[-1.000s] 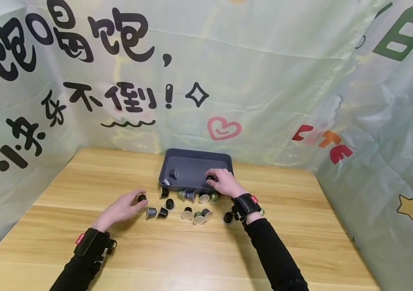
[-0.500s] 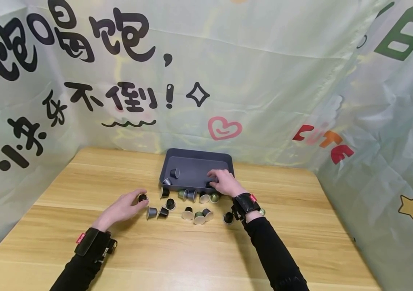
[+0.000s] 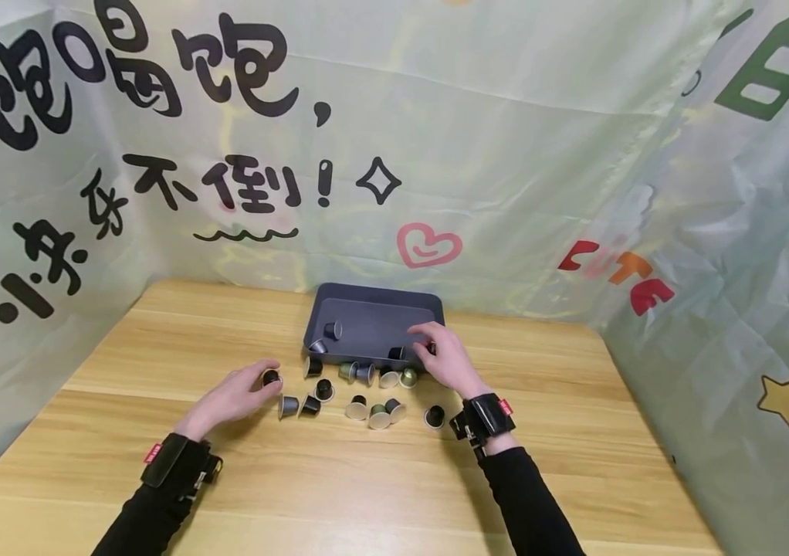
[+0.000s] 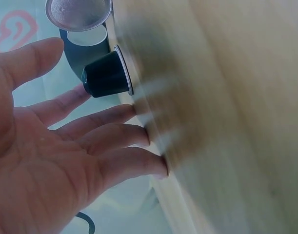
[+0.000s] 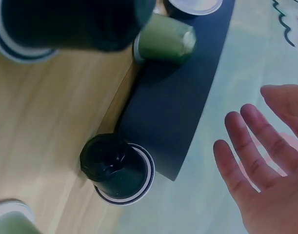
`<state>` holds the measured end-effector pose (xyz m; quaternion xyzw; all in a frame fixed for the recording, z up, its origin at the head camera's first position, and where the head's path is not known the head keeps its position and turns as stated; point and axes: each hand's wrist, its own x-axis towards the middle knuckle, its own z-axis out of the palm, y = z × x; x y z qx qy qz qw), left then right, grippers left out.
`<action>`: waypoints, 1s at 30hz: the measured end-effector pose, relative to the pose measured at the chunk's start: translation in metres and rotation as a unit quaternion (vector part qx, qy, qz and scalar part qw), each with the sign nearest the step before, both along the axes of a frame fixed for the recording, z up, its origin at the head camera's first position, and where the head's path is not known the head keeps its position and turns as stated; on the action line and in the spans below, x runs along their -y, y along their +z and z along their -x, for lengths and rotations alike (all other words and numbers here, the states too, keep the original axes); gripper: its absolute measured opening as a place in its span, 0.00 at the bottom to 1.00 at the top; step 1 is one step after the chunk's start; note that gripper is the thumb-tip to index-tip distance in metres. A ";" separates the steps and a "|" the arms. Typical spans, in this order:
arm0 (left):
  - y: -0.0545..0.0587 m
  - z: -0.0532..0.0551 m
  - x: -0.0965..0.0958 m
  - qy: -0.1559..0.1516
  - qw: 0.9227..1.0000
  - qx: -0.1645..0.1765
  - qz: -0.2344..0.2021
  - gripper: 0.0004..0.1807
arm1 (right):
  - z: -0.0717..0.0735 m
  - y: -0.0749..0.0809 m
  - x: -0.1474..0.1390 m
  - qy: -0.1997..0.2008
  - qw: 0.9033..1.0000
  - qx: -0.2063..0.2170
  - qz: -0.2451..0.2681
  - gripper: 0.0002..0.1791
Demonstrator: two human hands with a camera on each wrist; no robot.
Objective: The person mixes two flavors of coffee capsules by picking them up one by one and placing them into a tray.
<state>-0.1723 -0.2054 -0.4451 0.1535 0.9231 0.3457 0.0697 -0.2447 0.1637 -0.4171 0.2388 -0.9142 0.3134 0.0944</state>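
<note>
My left hand [image 3: 235, 395] rests on the table with thumb and fingers spread around a black coffee capsule [image 3: 271, 377]. In the left wrist view this capsule [image 4: 108, 74] sits on its rim between thumb and fingers, with a gap to the thumb. Over the front right corner of the dark grey tray [image 3: 380, 297] is my right hand [image 3: 446, 359], its fingers apart in the right wrist view. A black capsule [image 3: 397, 353] lies in the tray left of those fingers. Another black capsule [image 3: 431, 348] shows partly beneath the right hand.
Two grey capsules [image 3: 333, 330] lie in the tray's left part. Along its front edge and nearer me, several black, green and grey capsules [image 3: 379, 416] are scattered. One black capsule [image 3: 435, 417] stands apart at right. A printed cloth [image 3: 492, 193] hangs behind the table.
My right hand has lowered a black capsule into the tray, let it go and drawn away to the right. The left hand has stayed in place.
</note>
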 end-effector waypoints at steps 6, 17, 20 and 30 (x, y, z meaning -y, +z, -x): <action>0.002 0.004 0.004 -0.006 1.000 0.006 -0.024 0.30 | -0.017 -0.002 -0.008 -0.018 0.997 -0.035 0.066 0.14; 0.014 0.010 -0.004 0.004 0.997 -0.009 -0.079 0.32 | -0.030 -0.006 -0.015 -0.029 0.988 -0.068 0.134 0.12; 0.017 0.009 -0.002 0.019 0.996 -0.032 -0.080 0.30 | -0.033 -0.006 -0.017 -0.028 0.987 -0.064 0.142 0.12; 0.031 0.000 -0.011 -0.007 0.996 -0.091 -0.023 0.21 | -0.037 -0.011 -0.017 -0.034 0.987 -0.049 0.149 0.12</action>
